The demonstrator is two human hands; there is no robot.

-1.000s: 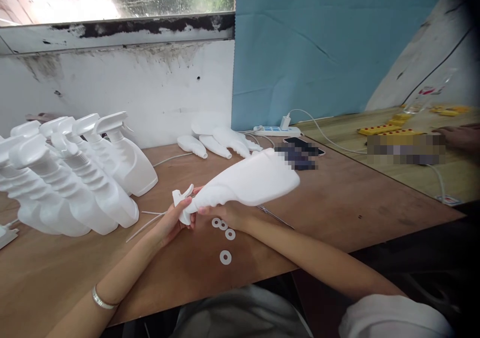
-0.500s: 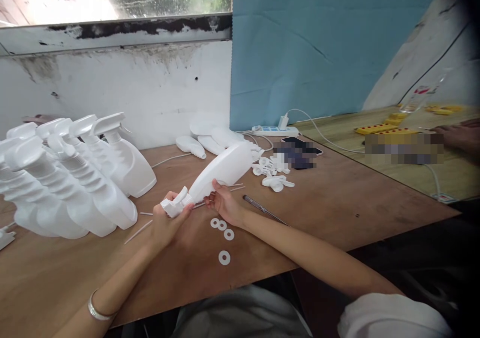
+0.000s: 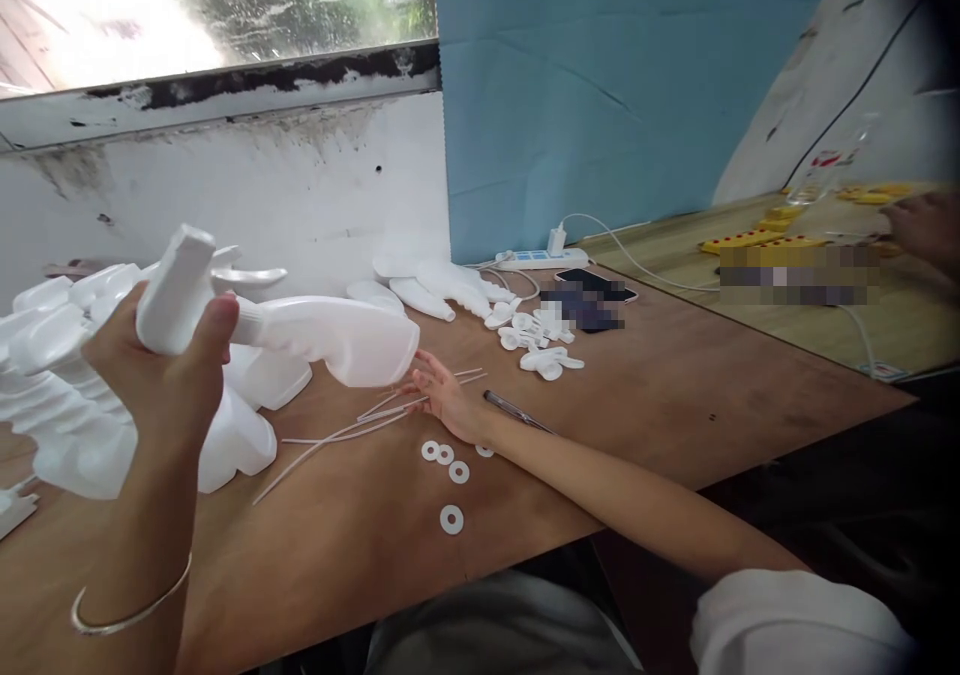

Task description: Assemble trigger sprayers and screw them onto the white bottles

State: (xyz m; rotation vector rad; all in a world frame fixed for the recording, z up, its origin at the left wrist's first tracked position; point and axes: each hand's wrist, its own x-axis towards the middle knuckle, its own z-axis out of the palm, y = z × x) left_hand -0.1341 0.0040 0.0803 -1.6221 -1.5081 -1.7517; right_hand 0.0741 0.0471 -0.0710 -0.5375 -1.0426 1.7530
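Note:
A white spray bottle (image 3: 341, 340) hangs tilted in the air, its base pointing right. My left hand (image 3: 169, 360) is wrapped around its trigger head on the left. Just below the bottle's base, my right hand (image 3: 446, 395) has its fingers stretched out and apart, with nothing visibly held. Several thin white tubes (image 3: 330, 437) lie under and beside the right fingers. White washers (image 3: 451, 520) rest on the brown table (image 3: 585, 475) nearer my body, one partly hidden by the right wrist.
Finished-looking white spray bottles (image 3: 67, 425) stand in a group at the left. Loose bottles (image 3: 420, 285) lie by the wall, with white trigger parts (image 3: 551, 360) to their right. A screwdriver-like tool (image 3: 514, 410) and a phone (image 3: 596, 285) lie on the table. Another person's hand (image 3: 926, 230) is far right.
My left hand has carried the spray bottle up and left, toward the standing bottles. My right hand has let go of the bottle's body and stays near the tubes.

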